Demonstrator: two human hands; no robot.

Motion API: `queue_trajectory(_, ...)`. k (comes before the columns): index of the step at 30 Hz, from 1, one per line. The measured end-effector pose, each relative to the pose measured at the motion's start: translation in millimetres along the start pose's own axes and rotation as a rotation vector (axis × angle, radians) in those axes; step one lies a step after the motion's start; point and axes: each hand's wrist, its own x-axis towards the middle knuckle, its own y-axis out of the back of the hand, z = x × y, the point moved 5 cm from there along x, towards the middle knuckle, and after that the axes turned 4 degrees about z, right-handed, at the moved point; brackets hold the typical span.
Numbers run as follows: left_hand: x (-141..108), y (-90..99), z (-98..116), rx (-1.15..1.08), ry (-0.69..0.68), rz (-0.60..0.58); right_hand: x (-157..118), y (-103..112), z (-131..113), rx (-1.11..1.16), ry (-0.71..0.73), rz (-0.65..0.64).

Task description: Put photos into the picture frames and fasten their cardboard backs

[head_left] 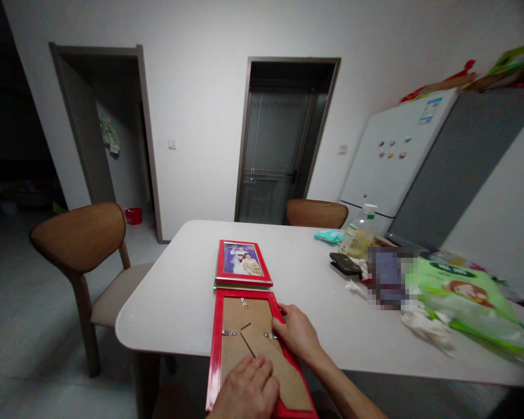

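Over white table's near edge (pixel 174 291), right hand (pixel 297 331) grips red rectangular frame (pixel 216 349); left hand (pixel 248 389), grasp unclear, seemingly presses brown backboard (pixel 258 314); steadiness needed.

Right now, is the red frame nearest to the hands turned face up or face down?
Face down: the red frame shows its brown backing board and metal clips.

- The left hand (pixel 250 385) lies back uppermost, low in the view, its fingers bent and close together.
- The right hand (pixel 297 334) sits farther forward, fingers bent in a grip.
- The bare right forearm (pixel 347 389) slants up from the lower edge.
- The hands are apart.
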Motion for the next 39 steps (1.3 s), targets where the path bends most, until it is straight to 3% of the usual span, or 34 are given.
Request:
queue_trajectory(3, 3.6, -2.6, -7.7, -0.105, 0.079, -0.208, 5.7, -5.4, 1.3, -0.085, -0.003, 0.007)
queue_trajectory(6, 11.0, 0.9, -15.5, -0.193, 0.173, -0.328, 14.7, -11.4, 3.8, -0.141, -0.024, 0.010)
queue_trajectory(10, 20.6, 0.0, -23.1, -0.258, 0.247, -0.372, 26.7, -14.3, 4.9, -0.157, -0.015, 0.016)
queue_trajectory(14, 24.2, 0.4, -34.7, -0.325, 0.297, -0.387, 30.4, -8.2, -0.7, -0.088, 0.100, -0.016)
queue_trajectory(16, 21.1, 4.5, -49.9, -0.360, 0.387, -0.353, 27.1, -6.6, -4.2, -0.053, 0.169, -0.100)
queue_trajectory(19, 7.7, 12.0, -85.6, -0.299, 0.650, -0.224, 20.1, -7.9, -6.1, -0.035, 0.206, -0.206)
queue_trajectory(22, -7.0, 11.0, -111.4, -0.288, 0.836, -0.148, 18.0, -11.2, -5.0, -0.072, 0.180, -0.176)
queue_trajectory(33, -10.1, 8.0, -114.7, -0.331, 0.845, -0.057, 18.4, -12.1, -24.3, -0.184, 0.215, -0.032)
queue_trajectory(39, -11.3, 6.3, -115.9, -0.344, 0.835, -0.030, 38.7, -39.6, -58.2, -0.141, 0.262, -0.059)
